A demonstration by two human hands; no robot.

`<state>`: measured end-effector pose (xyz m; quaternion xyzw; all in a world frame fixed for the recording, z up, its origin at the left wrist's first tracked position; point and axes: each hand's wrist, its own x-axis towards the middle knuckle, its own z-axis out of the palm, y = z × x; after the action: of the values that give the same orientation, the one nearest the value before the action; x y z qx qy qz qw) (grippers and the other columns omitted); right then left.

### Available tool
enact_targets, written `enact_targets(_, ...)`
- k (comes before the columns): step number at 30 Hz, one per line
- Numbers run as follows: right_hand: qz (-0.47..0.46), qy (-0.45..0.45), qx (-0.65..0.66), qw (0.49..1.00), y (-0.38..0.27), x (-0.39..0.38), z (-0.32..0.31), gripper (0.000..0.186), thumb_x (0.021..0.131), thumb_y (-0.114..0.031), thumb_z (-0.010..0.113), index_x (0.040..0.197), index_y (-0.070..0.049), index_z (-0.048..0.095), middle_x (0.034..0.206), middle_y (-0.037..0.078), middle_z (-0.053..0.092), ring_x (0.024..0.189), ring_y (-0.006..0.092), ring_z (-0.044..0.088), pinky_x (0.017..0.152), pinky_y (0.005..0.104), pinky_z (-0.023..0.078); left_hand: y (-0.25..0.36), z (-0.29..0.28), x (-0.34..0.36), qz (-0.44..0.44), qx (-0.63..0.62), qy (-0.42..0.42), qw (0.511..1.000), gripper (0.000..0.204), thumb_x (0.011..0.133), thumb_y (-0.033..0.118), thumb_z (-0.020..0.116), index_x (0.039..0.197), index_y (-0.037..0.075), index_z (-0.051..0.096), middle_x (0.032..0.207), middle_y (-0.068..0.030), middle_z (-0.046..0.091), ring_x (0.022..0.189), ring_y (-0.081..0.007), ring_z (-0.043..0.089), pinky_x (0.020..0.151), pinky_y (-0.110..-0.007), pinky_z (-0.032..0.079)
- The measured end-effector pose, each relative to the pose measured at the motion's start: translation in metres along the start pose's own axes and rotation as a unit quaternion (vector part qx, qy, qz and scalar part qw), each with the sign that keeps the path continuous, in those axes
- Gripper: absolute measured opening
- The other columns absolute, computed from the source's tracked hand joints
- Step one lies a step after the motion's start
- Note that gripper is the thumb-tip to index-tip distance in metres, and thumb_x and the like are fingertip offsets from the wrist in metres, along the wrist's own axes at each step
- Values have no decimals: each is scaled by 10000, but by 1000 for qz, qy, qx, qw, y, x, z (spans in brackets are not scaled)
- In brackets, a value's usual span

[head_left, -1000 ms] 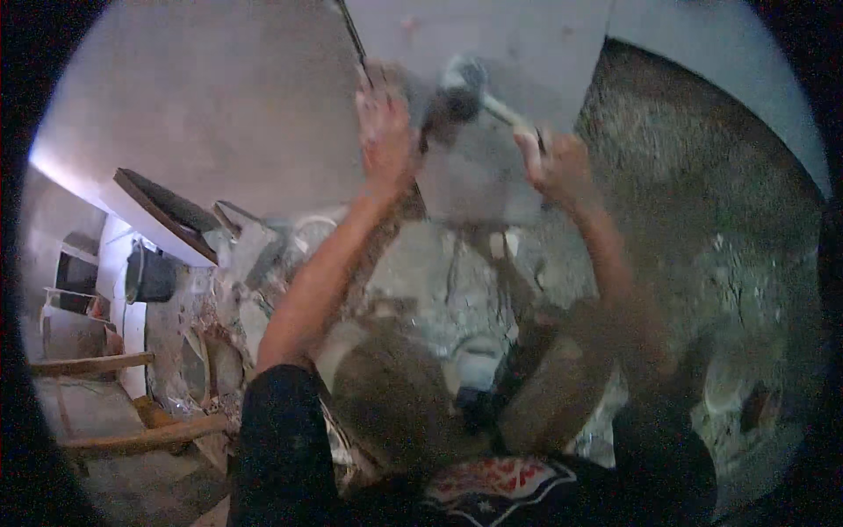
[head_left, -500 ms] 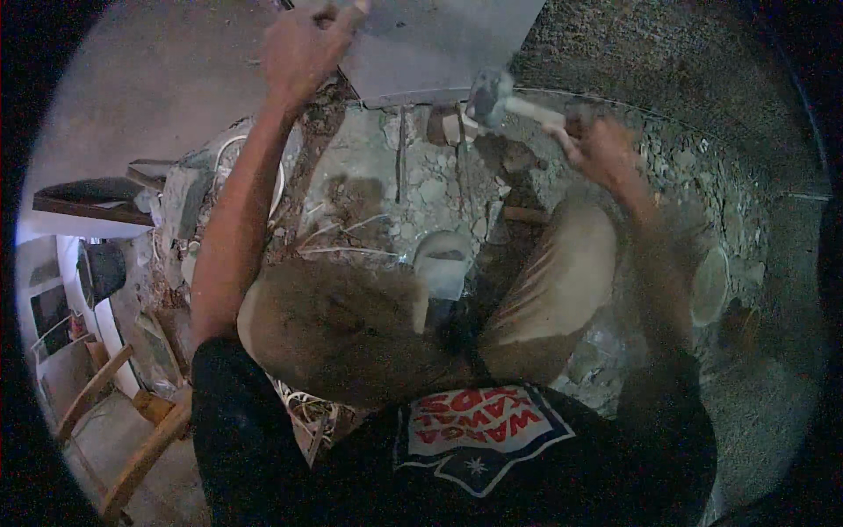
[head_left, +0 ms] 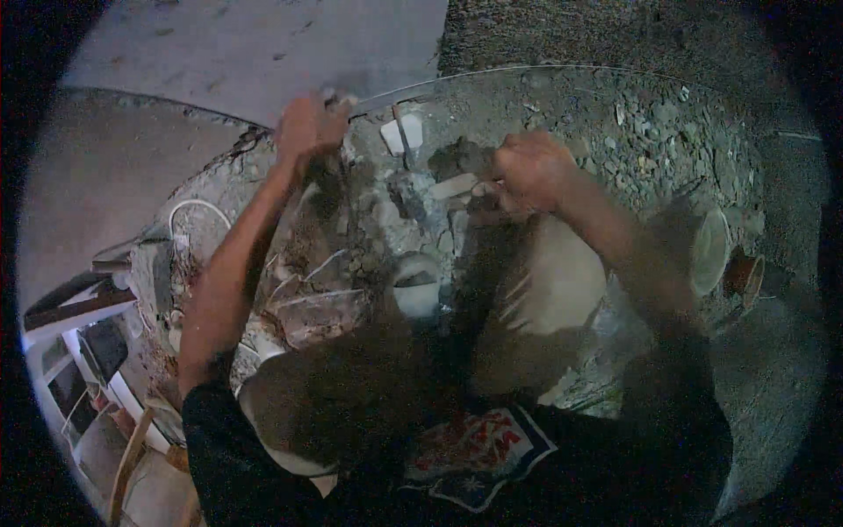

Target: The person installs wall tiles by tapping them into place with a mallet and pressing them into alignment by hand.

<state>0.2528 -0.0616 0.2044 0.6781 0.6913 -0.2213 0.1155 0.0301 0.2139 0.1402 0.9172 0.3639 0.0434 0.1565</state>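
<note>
My right hand is closed around the pale handle of a hammer. Its dark head is blurred and lies low over the broken, rubbly ground, left of the hand. Farther left, my left hand has its fingers curled in at the near edge of a big smooth grey slab. What those fingers grip, if anything, is hidden. Between the hands a white chunk sits on the ground behind a thin dark strip. A pale cup-like container stands between my knees.
To the right lie loose stones, a round pale bucket and a brownish pot. On the left are a white hose loop and wooden pieces. Thin pale wires lie near my left knee.
My right hand has brought the hammer down and to the left, nearer the ground. My left hand sits lower in the view. The view has shifted, and the slab appears farther left.
</note>
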Motion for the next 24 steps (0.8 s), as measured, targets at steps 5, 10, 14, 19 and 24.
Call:
enact_targets(5,7,67,13,998,13,7,2,420,764,-429,786,884,-33,711,907,195,678,959,410,665,916,512,506,-99,91,-35,84,-197,1,977,485,996,488,588,1142,49,736,995,-203,753,919,-386,730,800,-512,556)
enact_targets(10,94,-50,19,994,36,-8,3,535,813,-543,753,1070,-74,759,1005,211,720,1009,422,684,954,514,510,-59,139,-40,102,-369,43,923,426,1030,423,584,1148,40,731,1079,-156,751,935,-344,733,813,-496,576)
enact_targets(14,96,5,90,991,41,-16,-9,412,802,-448,802,1050,-121,766,938,191,731,922,419,704,837,521,568,-60,165,-31,-10,-375,128,918,469,1027,442,605,1171,8,707,1141,-131,740,1036,-317,719,837,-419,593)
enact_targets(19,147,7,31,989,38,-29,-2,404,850,-449,777,1056,-102,757,964,182,737,897,416,698,841,527,566,-74,182,-30,-98,-753,155,632,460,1042,428,585,1191,7,692,1117,-120,749,1023,-292,727,809,-384,599)
enact_targets(24,97,-3,50,994,52,-43,-8,341,890,-390,736,1099,-122,761,1053,159,742,937,415,692,858,525,557,-47,178,-41,-61,-772,203,599,453,1050,407,561,1192,-4,687,1108,-139,746,939,-315,741,741,-424,612)
